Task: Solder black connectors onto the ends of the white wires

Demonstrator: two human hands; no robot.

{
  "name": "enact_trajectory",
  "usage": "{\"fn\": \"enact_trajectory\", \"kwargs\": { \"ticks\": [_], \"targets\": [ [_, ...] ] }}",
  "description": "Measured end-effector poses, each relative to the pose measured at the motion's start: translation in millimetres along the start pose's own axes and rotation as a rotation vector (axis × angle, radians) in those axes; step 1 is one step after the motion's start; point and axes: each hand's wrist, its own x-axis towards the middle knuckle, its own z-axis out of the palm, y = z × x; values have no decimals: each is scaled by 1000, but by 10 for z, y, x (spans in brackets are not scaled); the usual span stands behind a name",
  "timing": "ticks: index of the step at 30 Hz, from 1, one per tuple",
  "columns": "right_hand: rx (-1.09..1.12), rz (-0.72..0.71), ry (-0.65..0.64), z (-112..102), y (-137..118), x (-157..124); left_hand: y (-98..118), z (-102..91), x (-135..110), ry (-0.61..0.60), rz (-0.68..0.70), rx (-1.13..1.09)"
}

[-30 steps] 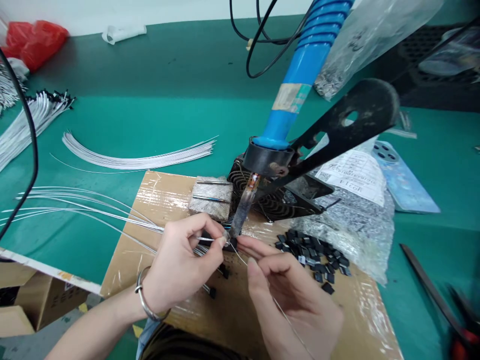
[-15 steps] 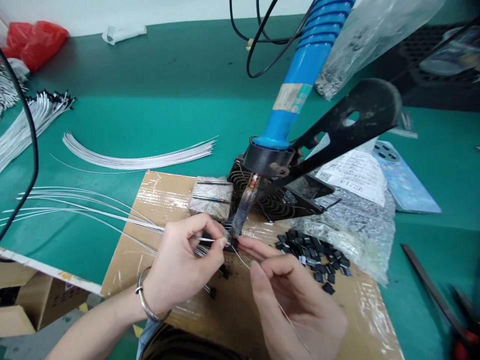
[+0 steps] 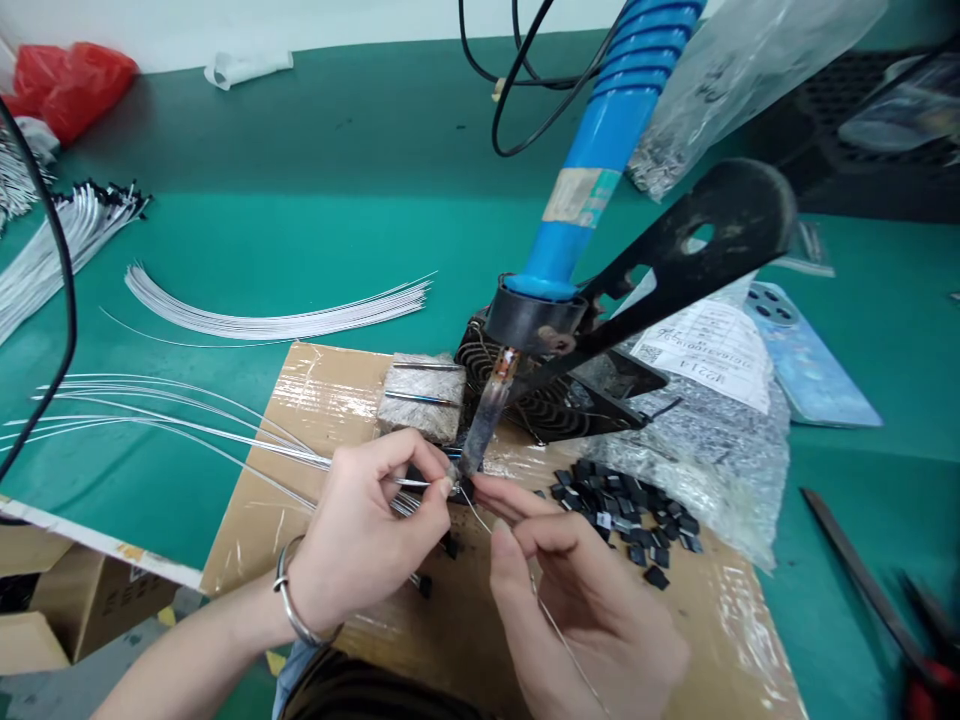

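Note:
My left hand [image 3: 360, 530] pinches the ends of thin white wires [image 3: 187, 420] that fan out to the left, holding their tips at the tip of a blue-handled soldering iron [image 3: 592, 170] fixed on a black stand [image 3: 675, 260]. My right hand [image 3: 577, 600] pinches a thin strand of solder wire [image 3: 555, 630] and holds its end against the same tip. A small black part sits under the tip, mostly hidden by my fingers. Both hands rest over a tape-covered cardboard sheet [image 3: 315, 400].
A pile of small black parts [image 3: 630, 510] lies right of my hands, beside a plastic bag of parts [image 3: 712, 420]. A grey cleaning pad [image 3: 420, 395] and a small fan [image 3: 540, 400] sit behind. More white wire bundles [image 3: 277, 315] lie on the green mat [image 3: 262, 210]. Tools lie at far right.
My right hand has shifted slightly left and up, feeding the solder wire closer to the iron's tip. The left hand has barely moved.

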Motion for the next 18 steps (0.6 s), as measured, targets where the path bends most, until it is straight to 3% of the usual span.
{"fn": "enact_trajectory", "kwargs": {
  "ticks": [18],
  "targets": [
    [-50, -41, -2, 2, -5, 0, 7, -1, -11, 6, 20, 11]
  ]
}}
